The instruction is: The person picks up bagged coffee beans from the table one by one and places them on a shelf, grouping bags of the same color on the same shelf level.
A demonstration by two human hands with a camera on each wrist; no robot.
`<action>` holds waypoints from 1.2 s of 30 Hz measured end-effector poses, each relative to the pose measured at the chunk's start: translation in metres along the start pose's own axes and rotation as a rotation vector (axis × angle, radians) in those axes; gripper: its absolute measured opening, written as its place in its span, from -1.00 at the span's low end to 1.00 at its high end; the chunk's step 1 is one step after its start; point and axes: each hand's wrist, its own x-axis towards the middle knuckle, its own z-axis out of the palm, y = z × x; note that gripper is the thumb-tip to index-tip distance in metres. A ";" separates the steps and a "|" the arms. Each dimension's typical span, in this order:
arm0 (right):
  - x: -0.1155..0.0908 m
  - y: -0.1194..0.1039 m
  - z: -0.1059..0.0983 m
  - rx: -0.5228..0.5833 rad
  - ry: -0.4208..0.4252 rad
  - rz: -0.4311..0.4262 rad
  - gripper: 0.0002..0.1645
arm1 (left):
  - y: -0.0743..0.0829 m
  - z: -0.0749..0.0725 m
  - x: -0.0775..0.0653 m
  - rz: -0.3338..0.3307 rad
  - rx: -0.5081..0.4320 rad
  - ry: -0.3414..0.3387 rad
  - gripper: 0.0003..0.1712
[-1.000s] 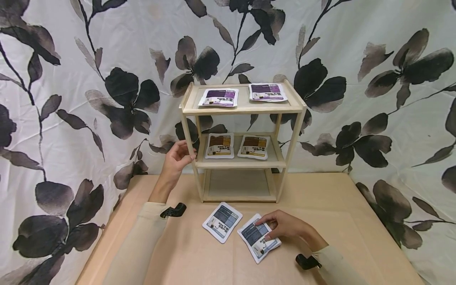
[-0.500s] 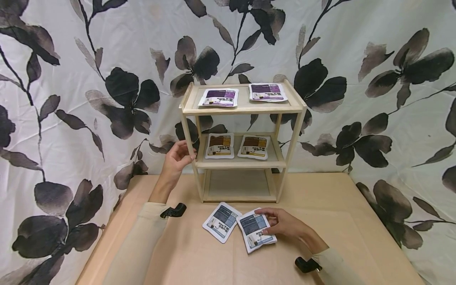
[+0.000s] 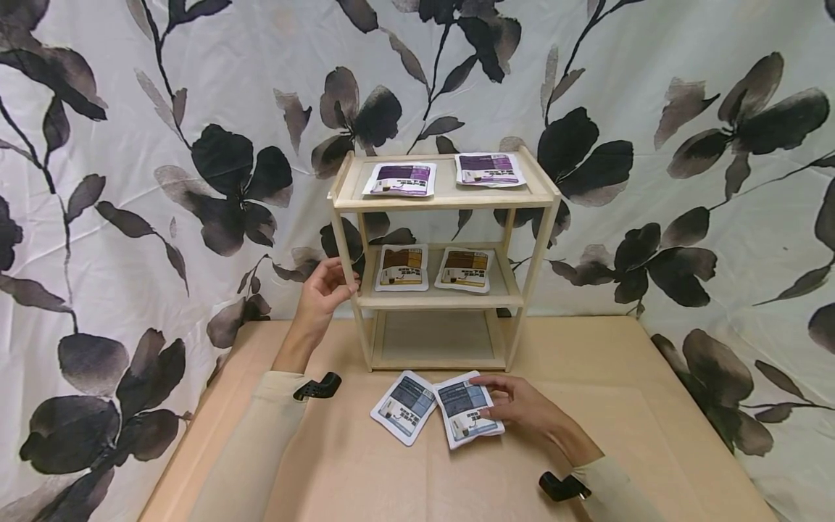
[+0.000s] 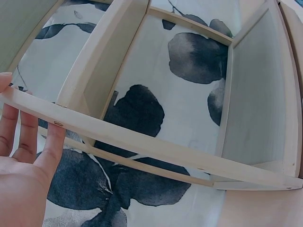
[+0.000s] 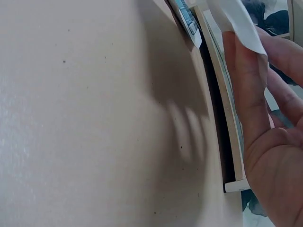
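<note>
My left hand grips the left front post of a three-tier wooden shelf, thumb in front. In the left wrist view its fingers pass behind the post. My right hand pinches the right edge of a blue-and-white sachet in front of the shelf. The right wrist view shows this sachet's white back between thumb and fingers, raised off the table. A second blue-and-white sachet lies tilted on the table to its left, its right corner overlapped in the head view.
Two purple sachets lie on the top shelf. Two brown-and-yellow sachets lie on the middle shelf, above the bare bottom tier. A floral cloth hangs behind the tan table.
My right hand has lifted the sachet slightly and carried it forward toward the shelf, turning it more upright in view. My left hand stays on the post.
</note>
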 end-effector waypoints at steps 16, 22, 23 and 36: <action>0.008 -0.009 0.003 -0.006 0.179 -0.006 -0.28 | -0.002 -0.001 0.001 -0.008 -0.005 0.001 -0.54; 0.015 -0.010 0.003 -0.012 0.236 0.005 -0.29 | -0.002 -0.001 0.001 0.004 -0.005 -0.007 -0.54; 0.016 -0.011 0.003 -0.013 0.243 0.008 -0.29 | -0.002 -0.001 0.001 0.005 -0.005 -0.010 -0.54; 0.033 -0.018 0.003 0.078 0.281 -0.022 -0.22 | -0.003 -0.003 0.003 0.008 -0.023 -0.022 -0.51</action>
